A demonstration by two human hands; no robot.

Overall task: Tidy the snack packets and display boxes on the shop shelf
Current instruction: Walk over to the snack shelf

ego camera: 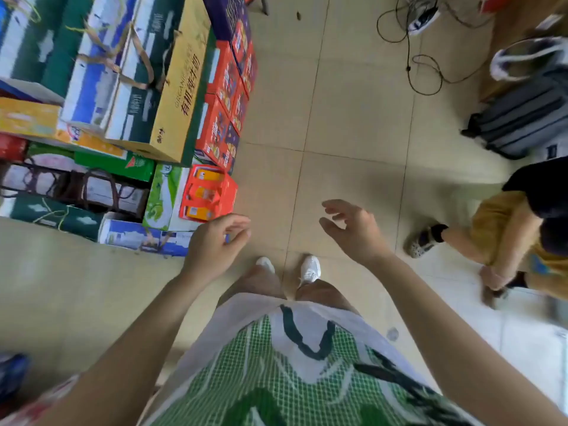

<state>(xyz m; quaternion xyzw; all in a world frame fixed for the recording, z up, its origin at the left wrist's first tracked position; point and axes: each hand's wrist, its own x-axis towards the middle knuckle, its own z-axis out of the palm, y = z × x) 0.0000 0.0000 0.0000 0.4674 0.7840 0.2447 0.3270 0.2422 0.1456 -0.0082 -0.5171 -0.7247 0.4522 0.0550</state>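
A: Beige tiled floor (353, 133), cartons stacked directly on it. Landmark: orange carton (209, 193) at the stack's near corner.
B: Contents?
A: Its cut-outs show orange-yellow packs; real or printed, can't tell. Green-white carton (163, 198) touches its left side. Red boxes (221, 118) are stacked just behind it, closed.
B: Hands?
A: Left hand (212, 244) hovers just in front of the orange carton. Right hand (356, 232) is well to its right, over bare tile. Both empty, fingers loosely bent and apart.
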